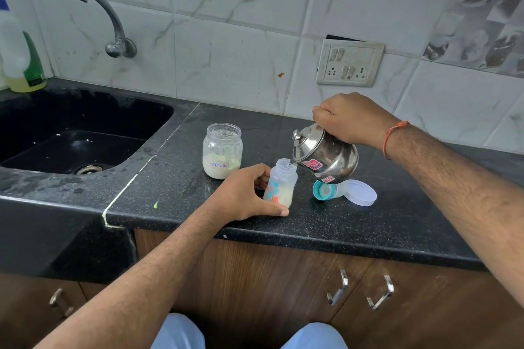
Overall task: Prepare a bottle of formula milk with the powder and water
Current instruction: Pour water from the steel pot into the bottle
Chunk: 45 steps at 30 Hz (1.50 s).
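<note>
A small clear baby bottle with blue prints stands open on the black counter, whitish content in its lower part. My left hand grips its side. My right hand holds a steel kettle by the handle, tilted left, its spout right over the bottle's mouth with a thin stream of water. An open glass jar labelled "Formula" holds powder behind the bottle. The teal bottle cap with its teat and a white lid lie right of the bottle.
A black sink with a wall tap lies to the left. A detergent bottle stands at the far left corner. A socket plate is on the tiled wall. Cabinet doors with metal handles are below the counter.
</note>
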Each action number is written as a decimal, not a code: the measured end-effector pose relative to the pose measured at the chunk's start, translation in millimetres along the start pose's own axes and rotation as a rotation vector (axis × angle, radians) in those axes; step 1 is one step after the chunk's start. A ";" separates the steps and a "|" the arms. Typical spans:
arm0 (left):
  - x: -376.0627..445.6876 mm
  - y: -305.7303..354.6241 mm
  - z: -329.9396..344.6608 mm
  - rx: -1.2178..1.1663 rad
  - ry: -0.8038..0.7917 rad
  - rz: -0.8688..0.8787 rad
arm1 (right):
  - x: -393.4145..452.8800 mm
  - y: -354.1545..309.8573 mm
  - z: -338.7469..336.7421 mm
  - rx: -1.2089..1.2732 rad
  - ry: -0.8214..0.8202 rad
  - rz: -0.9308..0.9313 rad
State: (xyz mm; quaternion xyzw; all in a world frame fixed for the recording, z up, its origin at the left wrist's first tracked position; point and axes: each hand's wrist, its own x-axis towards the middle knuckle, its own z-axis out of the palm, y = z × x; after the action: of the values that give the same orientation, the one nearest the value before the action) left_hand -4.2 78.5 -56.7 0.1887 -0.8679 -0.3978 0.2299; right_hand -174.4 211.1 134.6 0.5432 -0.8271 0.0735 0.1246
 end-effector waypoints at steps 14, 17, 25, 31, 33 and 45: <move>0.4 1.3 -0.2 0.018 -0.004 -0.004 | 2.0 -4.6 -2.9 -0.050 -0.024 -0.026; -0.1 1.1 -0.5 0.015 -0.008 -0.008 | 2.4 -4.8 -2.7 -0.060 -0.023 -0.028; 0.1 -1.4 0.9 0.006 0.006 0.001 | 2.0 -7.6 -3.3 -0.079 -0.017 -0.035; 0.8 -1.7 0.5 0.008 0.006 0.005 | 4.0 -9.0 -3.2 -0.104 -0.006 -0.053; 1.1 -1.4 0.5 0.012 0.004 0.004 | 4.2 -9.4 -3.6 -0.105 -0.010 -0.054; -0.3 -0.2 -0.1 0.023 0.000 0.007 | 3.2 -9.8 -4.5 -0.112 -0.008 -0.058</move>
State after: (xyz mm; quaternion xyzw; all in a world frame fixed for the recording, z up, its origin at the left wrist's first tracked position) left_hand -3.8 78.6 -56.9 0.1886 -0.8731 -0.3869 0.2290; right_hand -166.1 205.5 139.7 0.5593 -0.8144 0.0215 0.1535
